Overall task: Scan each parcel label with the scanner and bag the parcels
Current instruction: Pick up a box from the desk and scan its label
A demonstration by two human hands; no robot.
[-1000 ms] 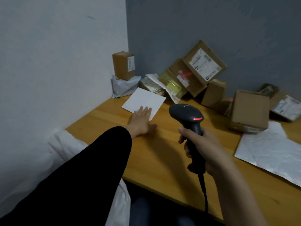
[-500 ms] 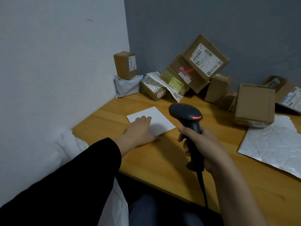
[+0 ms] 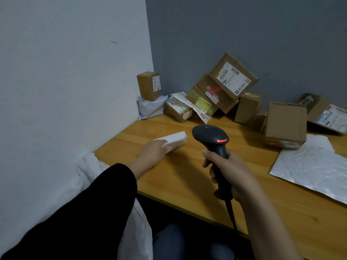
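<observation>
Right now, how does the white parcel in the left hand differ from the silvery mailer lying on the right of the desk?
The white parcel is small and smooth; the silvery mailer is far larger and creased. The parcel is tilted, one end raised off the desk, gripped by the left hand; the mailer lies flat, untouched. Both are pale and show no label from here.

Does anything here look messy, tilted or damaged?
Yes. The brown cardboard boxes heaped against the grey wall lie askew, and the top labelled box tilts sharply. The silvery plastic mailer on the right is crumpled.
</observation>
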